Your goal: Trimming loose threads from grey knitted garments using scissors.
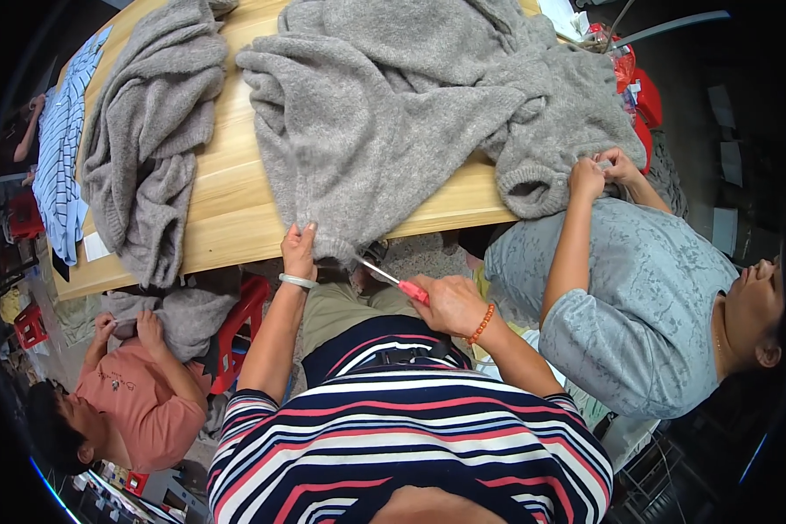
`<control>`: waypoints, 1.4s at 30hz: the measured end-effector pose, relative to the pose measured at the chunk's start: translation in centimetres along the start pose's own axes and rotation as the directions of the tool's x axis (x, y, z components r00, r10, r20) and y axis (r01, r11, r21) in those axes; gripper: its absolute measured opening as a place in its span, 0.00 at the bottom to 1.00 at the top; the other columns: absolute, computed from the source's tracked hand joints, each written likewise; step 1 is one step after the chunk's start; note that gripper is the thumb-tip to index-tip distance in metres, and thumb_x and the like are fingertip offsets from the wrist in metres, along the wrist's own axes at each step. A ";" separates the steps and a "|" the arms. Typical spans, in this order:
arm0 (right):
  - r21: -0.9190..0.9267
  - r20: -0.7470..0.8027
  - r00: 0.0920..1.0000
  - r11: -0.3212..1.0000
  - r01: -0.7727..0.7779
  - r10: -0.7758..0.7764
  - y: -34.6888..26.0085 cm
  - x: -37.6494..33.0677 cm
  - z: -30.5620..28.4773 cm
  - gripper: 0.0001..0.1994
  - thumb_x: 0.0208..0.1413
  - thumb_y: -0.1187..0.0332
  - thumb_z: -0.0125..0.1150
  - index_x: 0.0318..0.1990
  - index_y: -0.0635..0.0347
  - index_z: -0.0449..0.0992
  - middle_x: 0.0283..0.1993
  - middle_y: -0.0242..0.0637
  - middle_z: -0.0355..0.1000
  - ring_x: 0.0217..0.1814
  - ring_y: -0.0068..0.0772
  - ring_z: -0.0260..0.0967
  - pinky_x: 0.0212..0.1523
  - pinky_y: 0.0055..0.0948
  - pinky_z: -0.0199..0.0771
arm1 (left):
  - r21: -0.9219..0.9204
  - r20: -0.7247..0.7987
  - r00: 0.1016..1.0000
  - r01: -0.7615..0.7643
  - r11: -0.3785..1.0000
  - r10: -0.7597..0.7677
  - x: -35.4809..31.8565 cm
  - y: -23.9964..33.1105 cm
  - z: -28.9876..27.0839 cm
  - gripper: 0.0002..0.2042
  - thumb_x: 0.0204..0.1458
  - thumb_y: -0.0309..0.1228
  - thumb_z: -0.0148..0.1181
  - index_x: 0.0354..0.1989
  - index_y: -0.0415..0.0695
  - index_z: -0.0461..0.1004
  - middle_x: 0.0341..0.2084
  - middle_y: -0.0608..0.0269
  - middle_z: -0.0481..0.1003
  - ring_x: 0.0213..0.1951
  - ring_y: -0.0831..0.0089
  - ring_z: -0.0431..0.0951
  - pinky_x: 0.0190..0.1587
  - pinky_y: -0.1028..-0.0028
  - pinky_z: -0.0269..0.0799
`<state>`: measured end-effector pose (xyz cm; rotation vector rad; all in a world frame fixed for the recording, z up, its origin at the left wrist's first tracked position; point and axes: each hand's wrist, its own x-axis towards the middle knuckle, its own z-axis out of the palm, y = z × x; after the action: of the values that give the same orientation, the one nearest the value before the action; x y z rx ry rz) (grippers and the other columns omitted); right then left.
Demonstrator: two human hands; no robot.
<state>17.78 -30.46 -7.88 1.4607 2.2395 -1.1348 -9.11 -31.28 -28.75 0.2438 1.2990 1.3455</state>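
Note:
A grey knitted sweater (341,131) lies bunched over the table's front edge, and its ribbed end (334,243) hangs down toward me. My left hand (299,251) is closed on the left side of that ribbing, gripping the knit between thumb and fingers. In my right hand (452,304) is a red-handled tool (382,272) with a thin metal shaft. Its shaft points up and left, and the tip is at the right edge of the ribbing; whether it enters the knit I cannot tell.
More grey knitwear (162,113) and a blue striped garment (63,144) lie on the wooden table (236,188). At right, a co-worker (637,288) handles a grey garment (576,122). Another person (153,397) sits at lower left beside a red stool (244,327).

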 end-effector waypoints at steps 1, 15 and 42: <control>0.000 -0.004 1.000 1.000 -0.002 0.002 0.3 0.0 0.3 0.12 0.57 0.60 0.59 0.45 0.53 0.77 0.29 0.49 0.77 0.34 0.54 0.77 0.36 0.50 0.76 | 0.000 0.004 1.000 0.000 1.000 0.000 0.1 -0.2 -0.1 0.03 0.61 0.26 0.59 0.41 0.42 0.74 0.31 0.75 0.73 0.31 0.86 0.68 0.36 0.81 0.65; 0.155 -0.196 0.974 0.985 -0.079 0.109 3.5 0.2 2.2 0.12 0.55 0.59 0.61 0.42 0.54 0.75 0.31 0.51 0.77 0.37 0.57 0.77 0.39 0.51 0.76 | 0.764 0.616 0.787 -0.589 -0.266 0.027 -2.6 5.1 2.1 0.63 0.23 0.43 0.82 0.74 0.56 0.48 0.72 0.38 0.40 0.71 0.34 0.43 0.68 0.40 0.46; 0.413 -0.376 0.711 0.795 -0.445 0.594 2.6 1.8 4.8 0.14 0.55 0.57 0.60 0.45 0.52 0.75 0.37 0.52 0.77 0.41 0.61 0.75 0.43 0.55 0.74 | 0.171 0.959 0.090 -0.940 -0.294 0.269 0.1 39.1 11.5 0.24 0.52 0.34 0.65 0.58 0.40 0.72 0.52 0.56 0.77 0.53 0.61 0.77 0.56 0.65 0.72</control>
<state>18.19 -32.15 -13.42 2.5579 1.7170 -0.9974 -22.14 -13.05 5.25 2.6563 1.0436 0.9351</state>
